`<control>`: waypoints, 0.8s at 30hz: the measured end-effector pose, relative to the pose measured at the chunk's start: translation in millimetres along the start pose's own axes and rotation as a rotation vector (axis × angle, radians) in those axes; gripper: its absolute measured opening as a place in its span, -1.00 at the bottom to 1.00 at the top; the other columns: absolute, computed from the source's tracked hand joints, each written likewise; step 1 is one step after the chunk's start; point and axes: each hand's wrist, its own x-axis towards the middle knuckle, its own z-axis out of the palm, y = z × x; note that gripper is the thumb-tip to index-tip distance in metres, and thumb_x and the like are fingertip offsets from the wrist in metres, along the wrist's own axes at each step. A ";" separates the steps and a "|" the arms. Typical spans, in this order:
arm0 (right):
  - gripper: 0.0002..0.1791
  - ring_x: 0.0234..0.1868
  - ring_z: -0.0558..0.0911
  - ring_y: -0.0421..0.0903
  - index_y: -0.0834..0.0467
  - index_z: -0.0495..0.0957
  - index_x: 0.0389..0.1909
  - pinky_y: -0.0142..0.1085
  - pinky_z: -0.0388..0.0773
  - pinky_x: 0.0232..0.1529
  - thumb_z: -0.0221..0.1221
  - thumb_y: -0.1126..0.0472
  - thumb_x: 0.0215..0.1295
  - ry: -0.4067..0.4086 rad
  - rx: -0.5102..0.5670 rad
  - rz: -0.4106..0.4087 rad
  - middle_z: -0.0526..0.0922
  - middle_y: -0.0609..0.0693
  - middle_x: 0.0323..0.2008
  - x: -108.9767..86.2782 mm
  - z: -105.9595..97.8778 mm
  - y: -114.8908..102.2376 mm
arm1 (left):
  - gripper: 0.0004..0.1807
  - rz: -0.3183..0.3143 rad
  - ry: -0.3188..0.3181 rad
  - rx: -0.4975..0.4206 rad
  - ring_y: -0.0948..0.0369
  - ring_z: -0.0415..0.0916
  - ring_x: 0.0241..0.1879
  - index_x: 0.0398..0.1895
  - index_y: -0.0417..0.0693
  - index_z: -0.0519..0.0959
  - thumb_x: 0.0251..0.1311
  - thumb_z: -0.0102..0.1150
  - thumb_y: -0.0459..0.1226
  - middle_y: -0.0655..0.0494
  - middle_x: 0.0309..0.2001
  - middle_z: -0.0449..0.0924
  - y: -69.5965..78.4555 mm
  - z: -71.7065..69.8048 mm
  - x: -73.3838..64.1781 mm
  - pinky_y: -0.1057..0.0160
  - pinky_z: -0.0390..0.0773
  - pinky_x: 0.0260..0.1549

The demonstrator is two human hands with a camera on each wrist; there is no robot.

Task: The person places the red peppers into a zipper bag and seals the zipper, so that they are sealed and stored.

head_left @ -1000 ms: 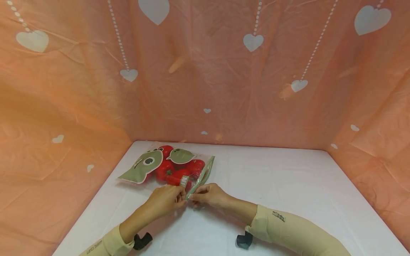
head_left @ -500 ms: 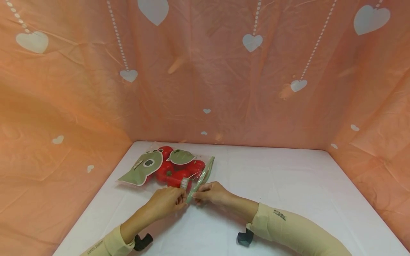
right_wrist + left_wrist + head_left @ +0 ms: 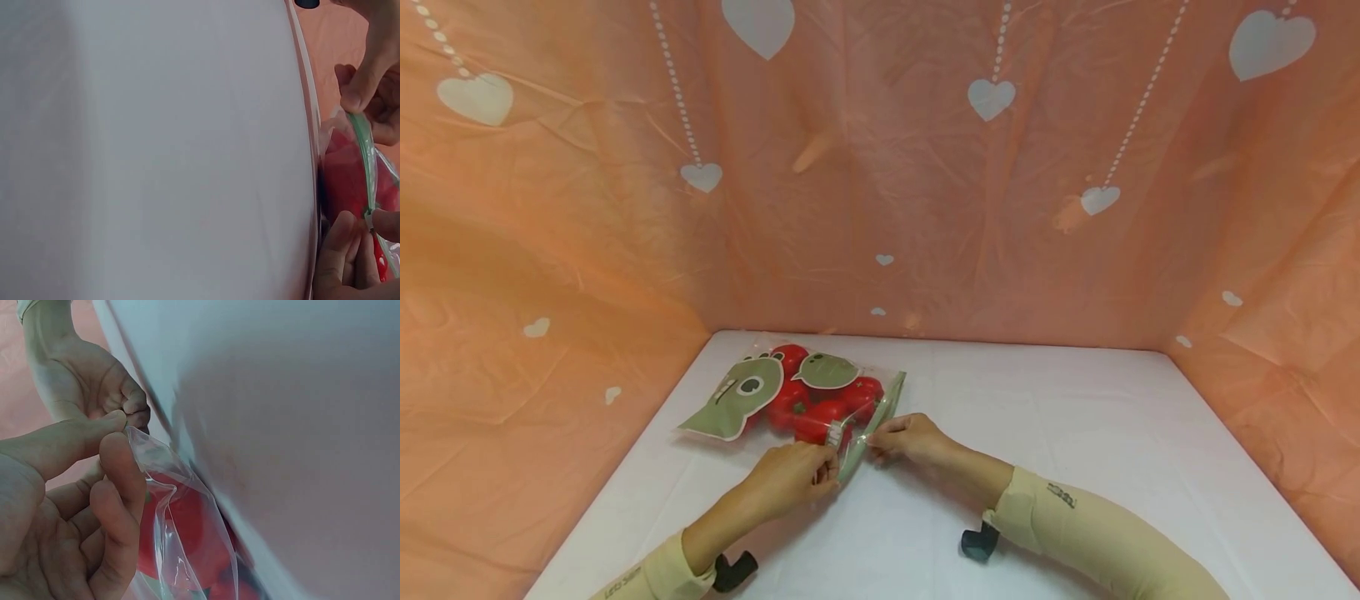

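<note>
A clear zip bag [image 3: 857,367] printed with green cartoon shapes lies on the table's left side. Inside are several red, round vegetables [image 3: 823,410] with green stems, their exact kind unclear. My left hand [image 3: 793,475] pinches the near corner of the bag's green zip edge [image 3: 362,140]. Farther along that edge, my right hand [image 3: 913,440] pinches the zip between thumb and fingers, at a small pale slider [image 3: 369,219]. In the left wrist view, the left thumb and forefinger [image 3: 119,450] meet at the bag's corner.
A white cloth covers the table [image 3: 1037,425]. Behind and at both sides hangs an orange curtain [image 3: 925,208] with white hearts. Black wrist mounts [image 3: 733,571] sit under both sleeves.
My right hand has moved along the zip edge, away from the left hand and toward the far end. The left hand keeps its pinch on the near corner and has shifted slightly nearer.
</note>
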 end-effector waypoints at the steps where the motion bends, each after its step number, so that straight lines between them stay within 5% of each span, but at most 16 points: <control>1: -0.78 -0.37 0.77 -0.20 0.51 0.69 -0.13 -0.30 0.73 -0.16 0.27 0.36 0.47 0.004 -0.004 -0.002 0.82 0.10 -0.34 0.7 -0.7 0.3 | -0.68 0.003 0.002 0.003 0.46 0.39 -0.45 -0.44 0.22 0.52 0.18 0.57 -0.23 0.45 -0.49 0.46 -0.2 0.3 0.0 0.29 0.40 -0.49; 24: -0.80 -0.50 0.71 -0.24 0.48 0.74 -0.14 -0.38 0.69 -0.30 0.35 0.35 0.44 0.075 -0.116 0.023 0.80 0.02 -0.41 13.9 -14.8 -3.1 | -0.69 0.021 -0.001 0.011 0.45 0.36 -0.47 -0.46 0.21 0.52 0.17 0.55 -0.25 0.45 -0.53 0.42 -1.6 0.9 -0.4 0.30 0.36 -0.52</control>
